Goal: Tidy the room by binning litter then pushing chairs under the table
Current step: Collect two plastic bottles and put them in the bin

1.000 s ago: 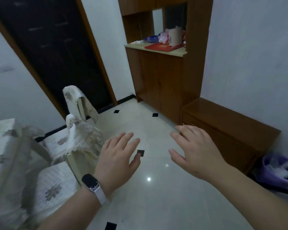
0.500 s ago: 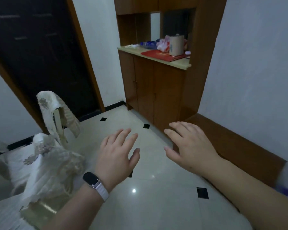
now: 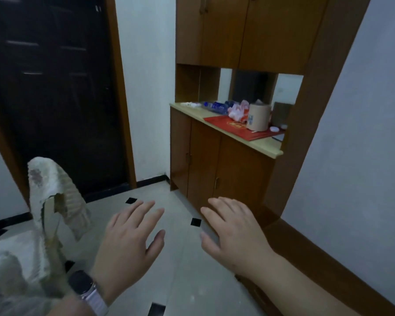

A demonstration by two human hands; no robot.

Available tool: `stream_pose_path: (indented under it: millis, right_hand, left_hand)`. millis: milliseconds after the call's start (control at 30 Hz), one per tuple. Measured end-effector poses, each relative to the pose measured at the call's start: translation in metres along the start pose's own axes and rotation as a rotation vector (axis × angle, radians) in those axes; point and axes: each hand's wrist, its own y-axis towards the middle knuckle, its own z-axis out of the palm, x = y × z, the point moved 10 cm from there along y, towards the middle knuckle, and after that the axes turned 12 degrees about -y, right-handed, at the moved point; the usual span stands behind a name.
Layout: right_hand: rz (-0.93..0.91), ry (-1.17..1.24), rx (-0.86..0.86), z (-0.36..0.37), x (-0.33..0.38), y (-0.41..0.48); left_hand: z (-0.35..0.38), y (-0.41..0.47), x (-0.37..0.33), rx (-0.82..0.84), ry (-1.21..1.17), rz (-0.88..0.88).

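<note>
We hold the left hand and the right hand out in front, palms down, fingers straight and slightly spread. Neither hand holds or touches anything. A watch on a pale strap sits on the left wrist.

The chair stands at the lower left of the view, just left of the left hand and apart from it. Its back, under a pale patterned cover, has its long axis near upright, with the top leaning slightly left. The pale seat lies left of the back, so the chair faces left, away from the hands.

The floor is glossy pale tile with small black insets. A wooden cabinet stands ahead. Its light top forms a table carrying a red folder, a tan cylinder and a blue bottle. A dark door is at the left. A low bench runs along the grey wall at the right.
</note>
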Motion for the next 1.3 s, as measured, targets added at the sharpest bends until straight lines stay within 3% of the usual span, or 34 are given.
stream_pose_path:
  millis: [667, 967, 1300]
  right_hand:
    - [-0.182, 0.191, -0.154, 0.176, -0.124, 0.305]
    - [-0.282, 0.282, -0.161, 0.230, -0.086, 0.431]
    - [-0.295, 0.216, -0.179, 0.268, -0.015, 0.620]
  left_hand:
    - [0.117, 0.267, 0.138, -0.005, 0.278, -0.246]
    - [0.121, 0.332, 0.242, -0.043, 0.327, -0.325]
    - [0.102, 0.423, 0.432, -0.143, 0.278, -0.295]
